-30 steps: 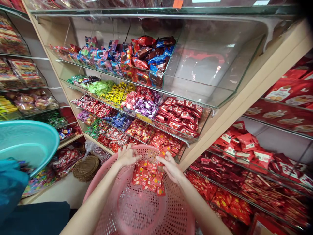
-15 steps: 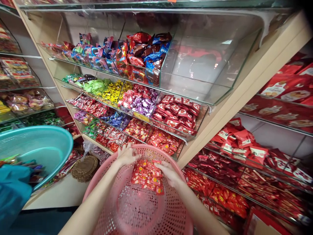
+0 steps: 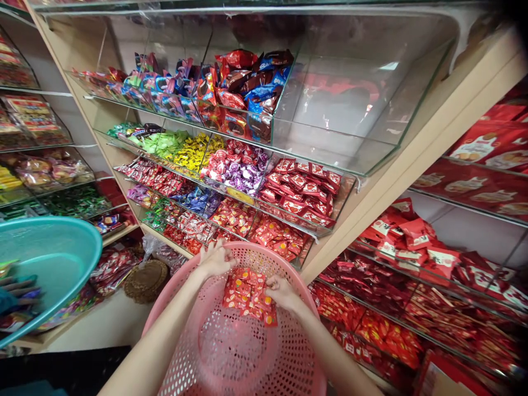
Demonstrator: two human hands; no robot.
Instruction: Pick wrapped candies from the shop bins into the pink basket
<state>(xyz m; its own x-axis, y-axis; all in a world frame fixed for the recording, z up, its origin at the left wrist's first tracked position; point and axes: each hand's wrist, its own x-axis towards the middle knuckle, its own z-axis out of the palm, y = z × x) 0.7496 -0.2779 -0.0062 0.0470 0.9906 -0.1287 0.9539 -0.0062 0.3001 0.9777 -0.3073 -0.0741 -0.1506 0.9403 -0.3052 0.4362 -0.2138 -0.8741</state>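
A pink perforated plastic basket [image 3: 307, 330] is in front of me, tilted so that I look down into it. Small red candy packets [image 3: 245, 291] with orange and yellow prints lie bunched against its far inner wall. My left hand [image 3: 216, 259] is closed over the far rim, left of the packets. On the right of the bunch, my right hand [image 3: 282, 291] has curled fingers at the edge of a packet, thumb and fingertips close together. The underside of both hands is hidden.
Glass shelves [image 3: 231, 187] of wrapped candies stand just beyond the basket. More red packs [image 3: 412, 236] fill the right-hand shelves. At left is a teal basin [image 3: 70, 247] with another person's hand [image 3: 18, 291] in it. A round brown woven item [image 3: 146, 280] sits behind.
My right hand's fingers have curled in more at the packets' right edge; my left hand stays on the rim. The teal basin and the other person's arm have shifted left and down.
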